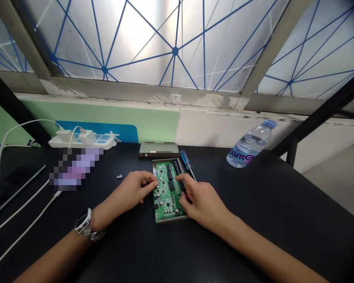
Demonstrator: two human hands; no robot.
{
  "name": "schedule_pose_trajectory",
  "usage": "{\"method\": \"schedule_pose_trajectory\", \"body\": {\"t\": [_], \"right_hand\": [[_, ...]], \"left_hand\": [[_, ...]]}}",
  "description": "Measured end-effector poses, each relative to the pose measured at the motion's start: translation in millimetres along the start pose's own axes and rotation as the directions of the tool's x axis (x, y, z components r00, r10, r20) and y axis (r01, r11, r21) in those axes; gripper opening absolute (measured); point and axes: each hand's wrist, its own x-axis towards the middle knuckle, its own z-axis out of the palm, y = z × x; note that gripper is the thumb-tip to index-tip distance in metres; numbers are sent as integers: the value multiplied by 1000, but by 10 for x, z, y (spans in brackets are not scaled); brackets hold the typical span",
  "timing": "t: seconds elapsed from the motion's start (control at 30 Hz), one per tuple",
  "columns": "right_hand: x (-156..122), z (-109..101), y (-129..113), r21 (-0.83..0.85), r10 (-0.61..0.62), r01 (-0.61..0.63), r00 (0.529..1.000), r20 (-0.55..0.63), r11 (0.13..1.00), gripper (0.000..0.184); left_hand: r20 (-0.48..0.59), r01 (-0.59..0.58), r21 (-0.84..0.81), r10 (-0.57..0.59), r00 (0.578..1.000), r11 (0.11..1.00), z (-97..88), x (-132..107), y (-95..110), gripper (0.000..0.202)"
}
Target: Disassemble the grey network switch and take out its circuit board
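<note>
A green circuit board with black chips and connectors sits in a shallow metal casing on the black table. My left hand is at the board's left edge, its thumb and index finger pinched together on that edge. On the opposite side, my right hand has its bent index finger and thumb on the black connector strip along the board's right edge. What lies under the right fingertips is partly hidden. A screwdriver with a blue handle lies just beyond my right hand, its shaft running towards it.
Behind the board lies a metal cover. Several small screws are left of my left hand. A water bottle stands at the back right. A power strip, white cables and a blurred-out object occupy the left.
</note>
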Motion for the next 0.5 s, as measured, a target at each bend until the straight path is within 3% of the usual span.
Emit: {"method": "schedule_pose_trajectory", "body": {"t": [0.13, 0.27, 0.5], "right_hand": [[-5, -32, -22, -48, 73, -75, 997, -33, 996, 34], [29, -57, 22, -107, 173, -176, 984, -38, 979, 42], [58, -54, 53, -39, 190, -188, 980, 56, 981, 43]], "left_hand": [[-27, -95, 31, 96, 995, 995, -36, -4, 25, 26], [-40, -178, 48, 180, 983, 983, -44, -4, 23, 23], [22, -144, 219, 143, 990, 965, -40, -2, 29, 25]]}}
